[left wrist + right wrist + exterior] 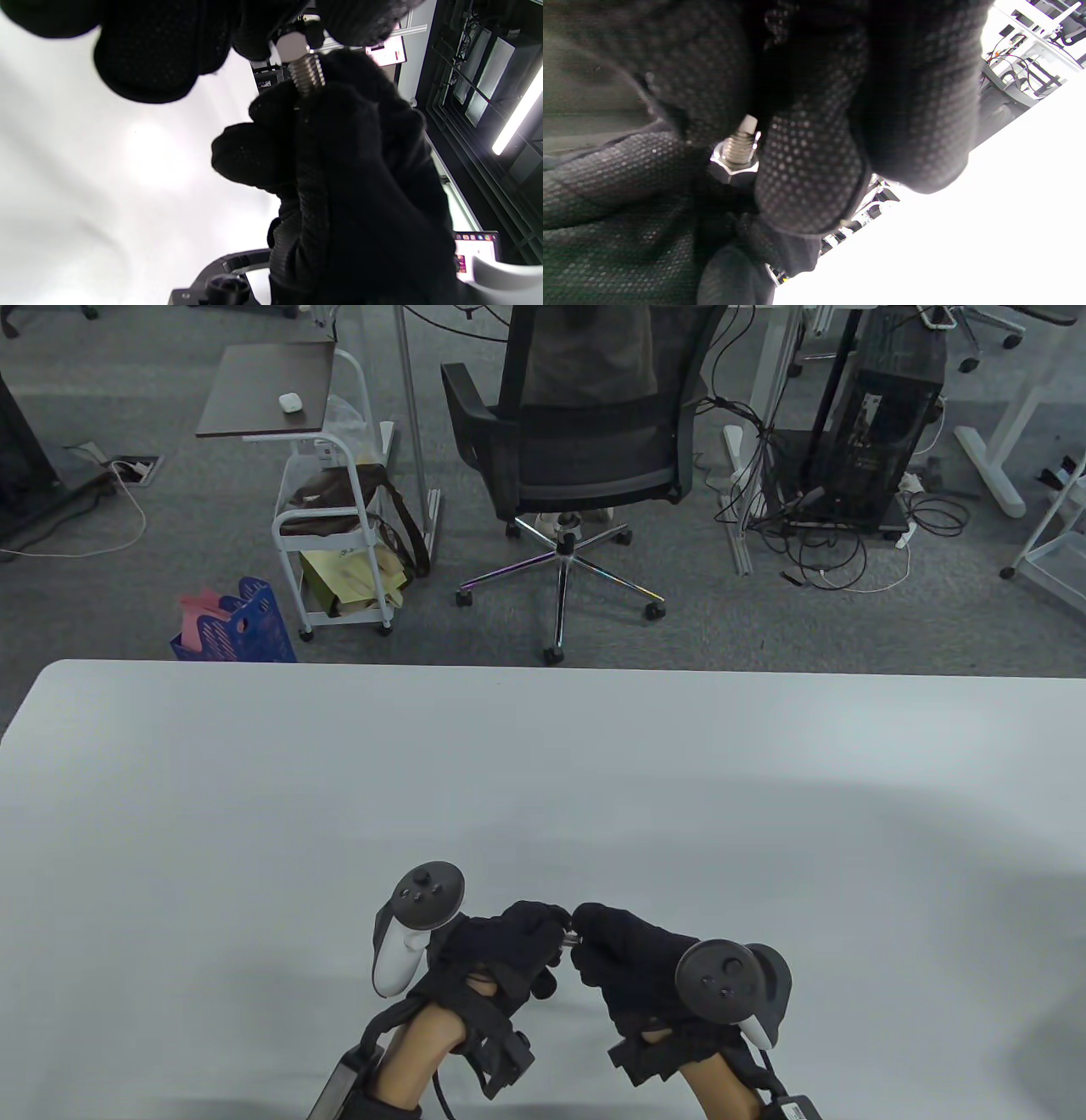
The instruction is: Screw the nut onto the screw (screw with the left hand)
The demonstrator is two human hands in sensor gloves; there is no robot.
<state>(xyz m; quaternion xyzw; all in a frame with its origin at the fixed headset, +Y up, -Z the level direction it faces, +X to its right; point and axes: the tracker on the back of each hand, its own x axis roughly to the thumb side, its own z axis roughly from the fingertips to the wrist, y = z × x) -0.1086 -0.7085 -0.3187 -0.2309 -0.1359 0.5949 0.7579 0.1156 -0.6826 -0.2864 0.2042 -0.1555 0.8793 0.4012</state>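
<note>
In the table view my two gloved hands meet fingertip to fingertip low over the table near its front edge. A small metal screw (573, 937) spans the gap between them. My left hand (553, 931) pinches the hex nut (292, 44), which sits on the thread (308, 74). My right hand (587, 940) grips the screw's threaded shaft. In the right wrist view the nut (731, 169) sits below a short bare length of thread (740, 144) that ends at the tip. Gloves hide the rest of the screw.
The white table (543, 780) stretches out in front of my hands. Beyond its far edge stand an office chair (585, 449), a white trolley (331, 534) and a blue crate (237, 628) on the floor.
</note>
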